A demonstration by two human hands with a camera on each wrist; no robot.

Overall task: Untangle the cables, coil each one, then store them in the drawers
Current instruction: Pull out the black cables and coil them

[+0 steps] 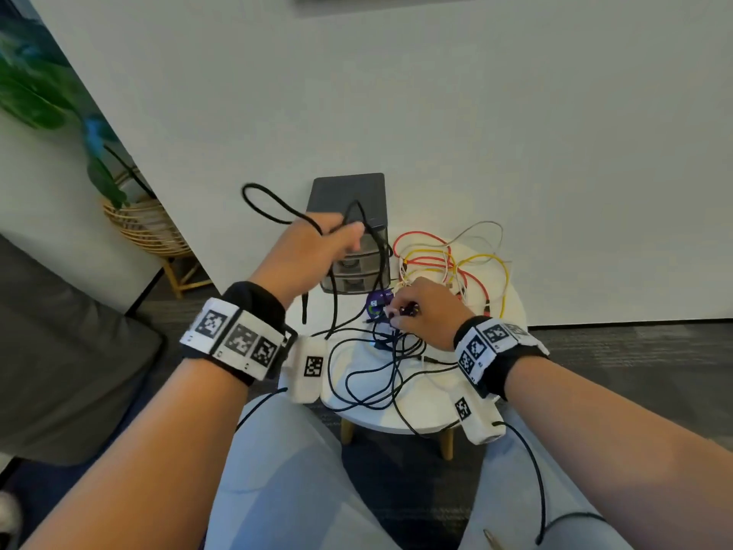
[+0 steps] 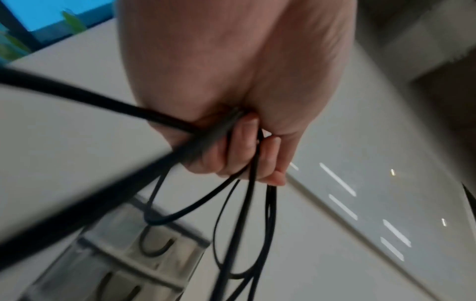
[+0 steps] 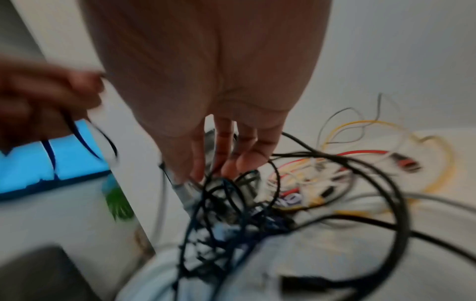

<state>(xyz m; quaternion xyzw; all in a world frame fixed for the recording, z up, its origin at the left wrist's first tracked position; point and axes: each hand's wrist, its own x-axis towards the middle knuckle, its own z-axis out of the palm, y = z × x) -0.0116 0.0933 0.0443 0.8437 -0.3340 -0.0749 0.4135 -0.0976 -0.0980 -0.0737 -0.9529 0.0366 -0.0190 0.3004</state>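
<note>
Cables fill my view: black ones looped across the front of the round white table, and behind them a bunch of red, yellow and white cables. I cannot give a sure count of either tangle.

My left hand is raised above the table with its fingers curled tight round a thick black cable. The left wrist view shows at least four thinner black strands hanging down from that same fist. One loop of the thick cable stands up and out to the left of the grip; the rest drops from the fist to the tangle below.

Directly behind and below that fist stands one drawer unit; I count three clear drawer fronts in the left wrist view.

My right hand is low on the table, at the point where the black tangle meets the coloured one. Its fingers point down into the knot of wires, and something small and dark sits at the fingertips in the head view, but both views are too blurred for me to tell whether they pinch it. The coloured cables lie just beyond this hand; a purple round object lies touching or just left of its fingertips.
</note>
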